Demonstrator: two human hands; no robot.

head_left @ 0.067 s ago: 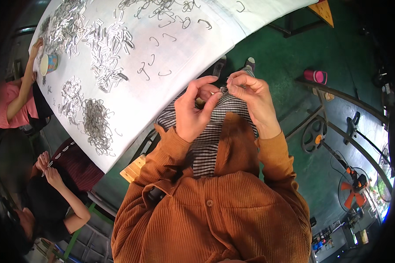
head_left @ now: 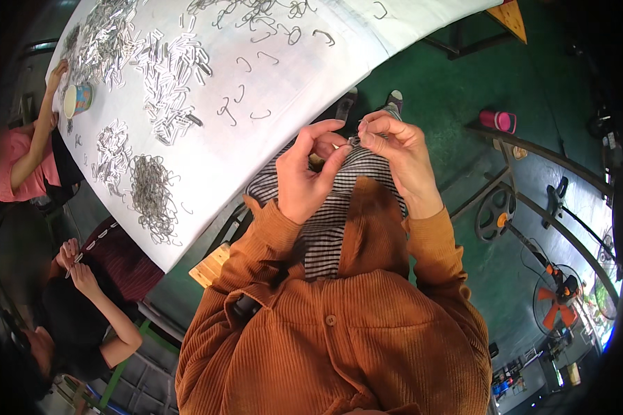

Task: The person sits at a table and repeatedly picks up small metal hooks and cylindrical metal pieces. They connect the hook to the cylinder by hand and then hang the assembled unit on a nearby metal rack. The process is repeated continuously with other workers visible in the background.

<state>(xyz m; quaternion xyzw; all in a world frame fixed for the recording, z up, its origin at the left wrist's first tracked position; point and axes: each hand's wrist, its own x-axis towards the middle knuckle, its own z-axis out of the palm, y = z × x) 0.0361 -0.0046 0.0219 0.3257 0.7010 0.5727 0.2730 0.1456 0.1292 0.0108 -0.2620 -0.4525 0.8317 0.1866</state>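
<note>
Above my lap, my left hand [head_left: 307, 166] is closed in a pinch, thumb and fingertips meeting around the end of a small metal piece [head_left: 354, 141]. The right hand [head_left: 401, 155] grips the same piece from the other side, its thumb pressed against the index finger. Fingertips hide most of the piece, so its full shape is unclear. On the white-covered table [head_left: 208, 159] ahead and to the left lie loose bent wire hooks [head_left: 260, 115], a heap of small white strips [head_left: 166, 90] and a dense pile of wire hooks [head_left: 152, 197].
Two people sit along the table's left side; one reaches past a paper cup [head_left: 77, 101], the other holds white strips [head_left: 76, 261]. At right are a metal frame [head_left: 561, 162] with a pink mug [head_left: 497, 120] and an orange-bladed fan [head_left: 558, 308]. A wooden stool [head_left: 210, 265] is beside me.
</note>
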